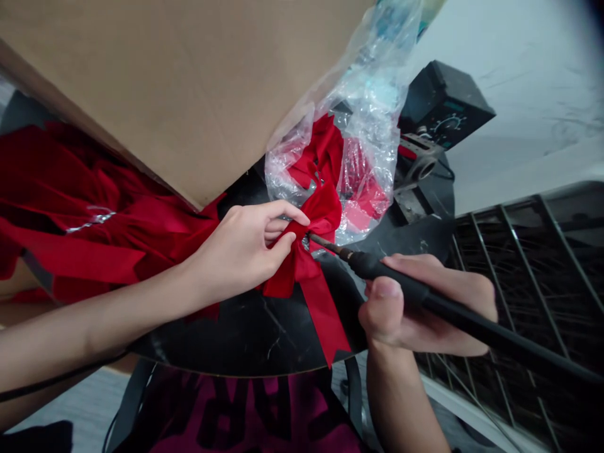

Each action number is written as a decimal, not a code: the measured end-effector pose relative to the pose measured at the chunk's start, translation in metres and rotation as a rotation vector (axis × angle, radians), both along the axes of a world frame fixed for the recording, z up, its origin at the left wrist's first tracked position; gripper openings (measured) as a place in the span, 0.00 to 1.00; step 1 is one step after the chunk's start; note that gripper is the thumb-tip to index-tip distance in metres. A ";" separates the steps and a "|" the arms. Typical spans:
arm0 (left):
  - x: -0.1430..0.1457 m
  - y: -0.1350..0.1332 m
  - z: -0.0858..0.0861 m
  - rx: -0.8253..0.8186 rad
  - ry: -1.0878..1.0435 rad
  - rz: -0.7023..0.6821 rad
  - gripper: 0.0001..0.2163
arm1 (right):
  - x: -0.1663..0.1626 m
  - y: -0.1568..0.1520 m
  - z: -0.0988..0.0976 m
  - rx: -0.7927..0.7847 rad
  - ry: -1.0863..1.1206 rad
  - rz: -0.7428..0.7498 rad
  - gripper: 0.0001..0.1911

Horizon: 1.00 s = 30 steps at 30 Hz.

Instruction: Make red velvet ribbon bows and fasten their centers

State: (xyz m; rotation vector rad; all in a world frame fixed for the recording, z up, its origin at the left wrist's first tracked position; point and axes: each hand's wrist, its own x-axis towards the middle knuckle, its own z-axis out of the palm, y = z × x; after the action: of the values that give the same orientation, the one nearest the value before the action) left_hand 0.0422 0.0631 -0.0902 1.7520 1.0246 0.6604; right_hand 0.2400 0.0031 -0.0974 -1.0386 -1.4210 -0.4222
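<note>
Pinching the knot of a red ribbon bow [317, 217] between bunched fingers [287, 214], the left hand [240, 255] keeps it steady on a black board [245, 336] at centre — the right hand [415, 333], fingers curled, aims a soldering iron [387, 267] at that knot from the right.

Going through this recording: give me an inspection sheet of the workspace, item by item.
surface: round black marble-patterned top
job's things: red ribbon bow; black-handled soldering iron, tip at the bow
clutter: red ribbon heap beside a cardboard sheet; clear plastic bag holding red ribbon
grippers: left hand, fingers pinching the bow; right hand gripping the iron
cables: iron's black cord, lower right; thin black cable, lower left
surroundings: black soldering station with dial; wire rack
</note>
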 end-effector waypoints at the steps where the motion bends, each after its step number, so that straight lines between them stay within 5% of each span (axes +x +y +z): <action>1: 0.000 0.000 0.000 -0.003 0.001 0.008 0.11 | -0.001 0.001 0.000 -0.004 -0.005 0.002 0.04; 30: -0.002 0.001 -0.003 0.010 -0.028 0.000 0.12 | -0.005 0.000 0.002 -0.167 -0.097 0.020 0.04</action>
State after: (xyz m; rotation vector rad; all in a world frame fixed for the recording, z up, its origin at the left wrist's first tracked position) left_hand 0.0401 0.0638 -0.0932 1.7466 1.0033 0.6893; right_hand 0.2352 0.0029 -0.0953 -1.1499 -1.5727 -0.3478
